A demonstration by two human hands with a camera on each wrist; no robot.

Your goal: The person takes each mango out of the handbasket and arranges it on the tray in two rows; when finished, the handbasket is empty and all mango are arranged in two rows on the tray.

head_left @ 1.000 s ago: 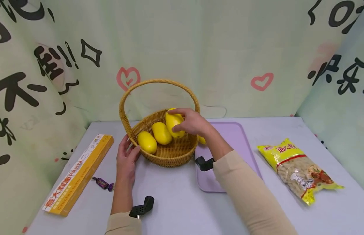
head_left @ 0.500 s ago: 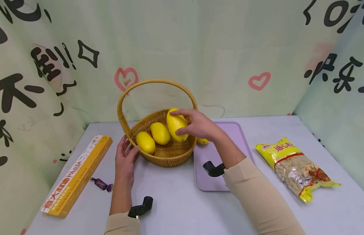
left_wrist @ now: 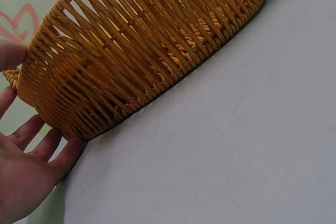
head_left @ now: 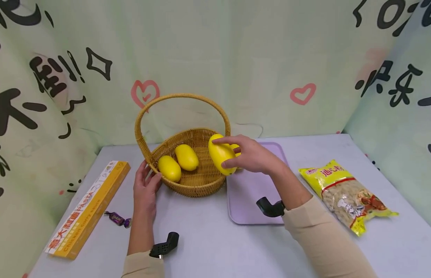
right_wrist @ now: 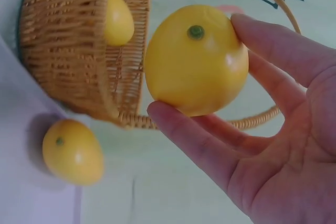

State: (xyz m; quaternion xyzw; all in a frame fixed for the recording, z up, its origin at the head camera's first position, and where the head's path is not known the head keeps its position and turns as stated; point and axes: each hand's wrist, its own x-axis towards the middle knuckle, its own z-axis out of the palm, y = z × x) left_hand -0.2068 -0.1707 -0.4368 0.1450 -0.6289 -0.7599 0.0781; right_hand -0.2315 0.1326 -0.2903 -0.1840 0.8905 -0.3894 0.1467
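My right hand pinches a yellow mango between thumb and fingers, over the right rim of the wicker basket. In the right wrist view the green stem end of this mango faces the camera. My left hand holds the basket's left side, its fingers against the woven wall and its thumb up at the rim. Two more mangoes lie inside, one at the left and one beside it. Another mango rests outside on the purple tray, largely hidden in the head view.
A pasta box lies at the left of the table, with a purple wrapped candy near my left forearm. To the right of the tray sits a yellow-and-clear food bag. The basket's tall handle arches above it.
My right hand has lifted the mango from inside the basket and carried it right, over the rim toward the tray. My left hand keeps its place on the basket. The view has shifted slightly.
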